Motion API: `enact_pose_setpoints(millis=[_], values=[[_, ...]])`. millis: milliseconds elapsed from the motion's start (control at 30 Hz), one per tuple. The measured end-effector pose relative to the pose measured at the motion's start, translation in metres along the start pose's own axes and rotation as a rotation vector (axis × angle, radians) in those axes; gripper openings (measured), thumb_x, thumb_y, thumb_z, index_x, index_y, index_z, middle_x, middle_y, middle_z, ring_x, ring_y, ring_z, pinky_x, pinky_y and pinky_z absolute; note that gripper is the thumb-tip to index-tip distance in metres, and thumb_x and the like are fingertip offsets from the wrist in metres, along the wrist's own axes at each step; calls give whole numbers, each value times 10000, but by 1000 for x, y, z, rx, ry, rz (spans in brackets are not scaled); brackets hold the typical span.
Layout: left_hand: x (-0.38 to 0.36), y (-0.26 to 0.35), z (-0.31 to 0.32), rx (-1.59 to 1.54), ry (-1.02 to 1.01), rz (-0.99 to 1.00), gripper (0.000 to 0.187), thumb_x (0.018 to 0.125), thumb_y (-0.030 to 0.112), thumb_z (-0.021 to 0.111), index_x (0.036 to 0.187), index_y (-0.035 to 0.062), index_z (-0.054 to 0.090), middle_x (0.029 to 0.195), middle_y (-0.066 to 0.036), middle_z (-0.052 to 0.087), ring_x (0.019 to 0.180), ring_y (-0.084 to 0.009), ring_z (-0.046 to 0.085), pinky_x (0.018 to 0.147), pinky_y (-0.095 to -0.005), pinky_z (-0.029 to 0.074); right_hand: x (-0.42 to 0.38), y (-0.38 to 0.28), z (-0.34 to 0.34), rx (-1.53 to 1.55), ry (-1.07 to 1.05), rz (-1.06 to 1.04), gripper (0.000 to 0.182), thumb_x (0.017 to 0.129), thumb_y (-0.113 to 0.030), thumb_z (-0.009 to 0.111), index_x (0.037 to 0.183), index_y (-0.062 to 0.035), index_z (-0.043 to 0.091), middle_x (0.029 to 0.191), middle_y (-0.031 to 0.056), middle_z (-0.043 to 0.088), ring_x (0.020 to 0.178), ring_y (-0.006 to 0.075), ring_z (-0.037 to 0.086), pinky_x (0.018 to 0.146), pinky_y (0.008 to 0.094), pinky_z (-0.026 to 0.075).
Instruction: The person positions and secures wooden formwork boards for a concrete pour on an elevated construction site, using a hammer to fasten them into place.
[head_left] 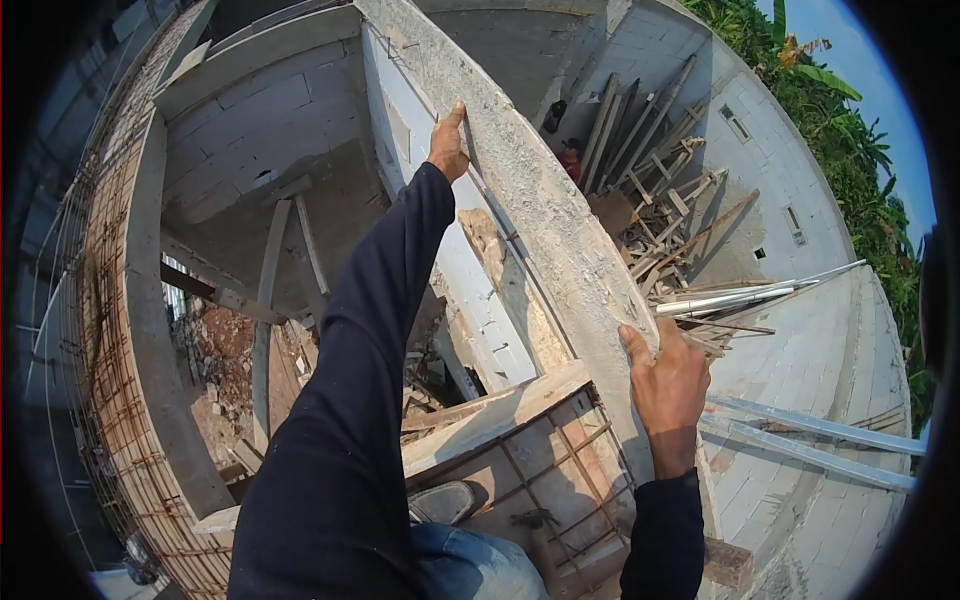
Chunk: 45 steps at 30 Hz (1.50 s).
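Observation:
A long, rough concrete beam (545, 200) runs diagonally from the top of the head view down to the lower right. My left hand (449, 148) grips its left edge further along, thumb up on the side; the other fingers are partly hidden. Nearer to me, my right hand (668, 385) clasps the right edge, thumb resting on top and fingers bent over the far side. Below, my shoe (443, 503) is beside a rusty rebar grid (560, 450). A shorter concrete crossbeam (500, 415) meets the long beam between my arms.
Deep openings drop to rubble (225, 350) at the left. Rusty rebar (110, 400) lines the outer left edge. Wooden planks (650, 130) and scrap timber lean at the right, near pale pipes (730, 298) and metal channels (810, 450). A block wall (780, 180) curves behind, with trees beyond.

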<state>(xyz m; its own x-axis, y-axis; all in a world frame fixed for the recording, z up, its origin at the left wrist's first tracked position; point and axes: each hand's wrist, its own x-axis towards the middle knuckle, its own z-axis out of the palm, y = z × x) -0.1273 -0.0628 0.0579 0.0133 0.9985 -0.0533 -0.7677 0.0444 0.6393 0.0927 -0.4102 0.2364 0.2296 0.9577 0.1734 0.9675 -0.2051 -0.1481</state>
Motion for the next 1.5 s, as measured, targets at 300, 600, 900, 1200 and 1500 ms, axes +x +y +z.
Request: enact_pose_setpoints(millis=[300, 600, 900, 1200, 1500], values=[[-12, -7, 2, -23, -63, -6, 572, 933, 384, 508, 1354, 28, 355, 1345, -152, 442, 1247, -299, 424, 1050, -489, 325, -7, 1, -2, -43, -26, 45, 386, 837, -347, 638, 959, 19, 618, 823, 246, 641, 770, 410, 631, 677, 466, 491], [8, -10, -13, -34, 29, 5, 435, 916, 351, 551, 1197, 25, 489, 1146, -138, 580, 1031, -285, 584, 878, -503, 484, 6, 1, 15, -53, -65, 32, 402, 838, -357, 631, 1009, 7, 616, 826, 247, 641, 775, 410, 633, 676, 469, 495], [0, -19, 0, 476, 123, 97, 588, 943, 466, 443, 1354, 55, 355, 1336, -160, 462, 1242, -312, 436, 1030, -497, 356, 34, -8, 38, 0, -16, 19, 440, 833, -414, 627, 998, -6, 639, 722, 243, 628, 744, 412, 629, 675, 460, 484], [-102, -89, 27, -17, -83, -100, 821, 864, 667, 398, 1447, 123, 199, 1390, -193, 367, 1290, -331, 369, 1034, -565, 313, 35, -15, 36, -26, -24, -23, 404, 830, -348, 646, 987, 23, 623, 763, 258, 633, 738, 412, 634, 668, 476, 493], [-84, -99, 25, -59, 137, -51, 838, 840, 618, 524, 1264, -69, 303, 1179, -233, 505, 1019, -309, 590, 877, -412, 495, 14, 16, 2, -37, -150, -143, 415, 819, -336, 655, 1043, 9, 596, 791, 245, 644, 776, 413, 635, 680, 472, 495]])
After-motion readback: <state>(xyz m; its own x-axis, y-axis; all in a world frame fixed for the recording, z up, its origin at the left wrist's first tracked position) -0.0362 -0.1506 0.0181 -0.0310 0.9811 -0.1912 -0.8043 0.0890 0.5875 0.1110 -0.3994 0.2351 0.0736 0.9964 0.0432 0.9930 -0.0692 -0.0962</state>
